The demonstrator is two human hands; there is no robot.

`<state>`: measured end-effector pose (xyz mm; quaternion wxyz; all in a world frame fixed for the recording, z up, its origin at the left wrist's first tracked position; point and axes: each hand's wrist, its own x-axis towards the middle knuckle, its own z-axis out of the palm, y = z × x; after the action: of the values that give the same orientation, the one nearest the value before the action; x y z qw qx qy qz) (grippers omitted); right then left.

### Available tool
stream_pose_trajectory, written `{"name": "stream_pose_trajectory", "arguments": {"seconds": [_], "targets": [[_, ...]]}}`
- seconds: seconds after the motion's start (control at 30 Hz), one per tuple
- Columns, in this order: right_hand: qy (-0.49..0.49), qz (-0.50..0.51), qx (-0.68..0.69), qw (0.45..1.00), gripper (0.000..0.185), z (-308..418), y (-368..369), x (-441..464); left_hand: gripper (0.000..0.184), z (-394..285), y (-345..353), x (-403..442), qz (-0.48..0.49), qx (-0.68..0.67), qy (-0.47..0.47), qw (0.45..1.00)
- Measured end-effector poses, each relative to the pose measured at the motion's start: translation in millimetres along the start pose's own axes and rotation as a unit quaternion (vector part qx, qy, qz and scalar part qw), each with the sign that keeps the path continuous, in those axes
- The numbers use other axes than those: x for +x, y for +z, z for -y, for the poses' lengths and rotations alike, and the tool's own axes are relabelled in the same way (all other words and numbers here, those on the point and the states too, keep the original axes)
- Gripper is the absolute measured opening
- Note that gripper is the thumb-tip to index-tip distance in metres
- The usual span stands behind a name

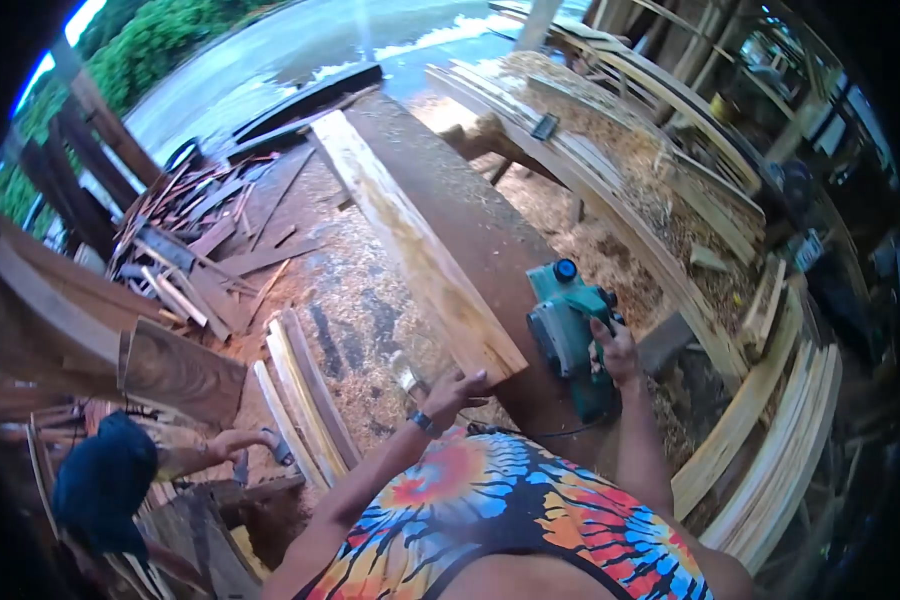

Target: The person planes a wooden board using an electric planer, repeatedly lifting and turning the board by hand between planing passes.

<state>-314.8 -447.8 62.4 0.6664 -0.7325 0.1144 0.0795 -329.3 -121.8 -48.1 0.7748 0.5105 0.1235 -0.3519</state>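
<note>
While the right hand (613,352) wraps its fingers around the handle of a green planer (558,330), the plank (420,245) lies lengthwise along the left part of the counter (440,180), its near end close to the person's body. The planer is just right of that near end, apart from the wood, with its blue knob (566,269) at the far side; whether its weight rests on the counter is hard to tell. The left hand (453,397) touches the plank's near left corner with bent fingers, but how firmly it pinches the wood cannot be told. A dark band (422,422) circles the left wrist. Near the planer's base, a dark cord (560,433) runs left.

Shavings (360,310) cover the ground left of the counter, where a few narrow boards (305,400) lie side by side. To the right, long beams (610,205) run beside more shavings, and a small dark device (545,126) sits on one far stretch. Curved strips (795,450) are stacked at the near right. Farther left is a scrap heap (195,215); at the near left, another person (105,485) in dark clothing bends over. Water (270,75) and greenery (175,40) fill the far left.
</note>
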Motion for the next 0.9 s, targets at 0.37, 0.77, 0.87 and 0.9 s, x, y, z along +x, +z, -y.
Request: {"name": "stream_pose_trajectory", "arguments": {"seconds": [0.37,0.77,0.87,0.9], "targets": [[-0.009,0.009,0.034,0.999,0.055,-11.8,-5.4,5.1,0.055,-203.5,87.2,-113.2,0.131,-0.072,0.414,0.898],[-0.029,0.01,0.02,0.999,0.057,-20.4,-7.7,9.6,0.049,-257.1,100.0,-106.4,0.075,-0.022,0.568,0.819],[-0.026,0.016,0.02,0.999,0.056,-17.6,-7.8,10.1,0.048,-261.9,104.0,-106.3,0.046,-0.017,0.564,0.824],[-0.026,0.016,0.024,0.999,0.056,-18.5,-7.8,10.0,0.048,-264.5,106.0,-107.4,0.042,-0.018,0.564,0.825]]}}
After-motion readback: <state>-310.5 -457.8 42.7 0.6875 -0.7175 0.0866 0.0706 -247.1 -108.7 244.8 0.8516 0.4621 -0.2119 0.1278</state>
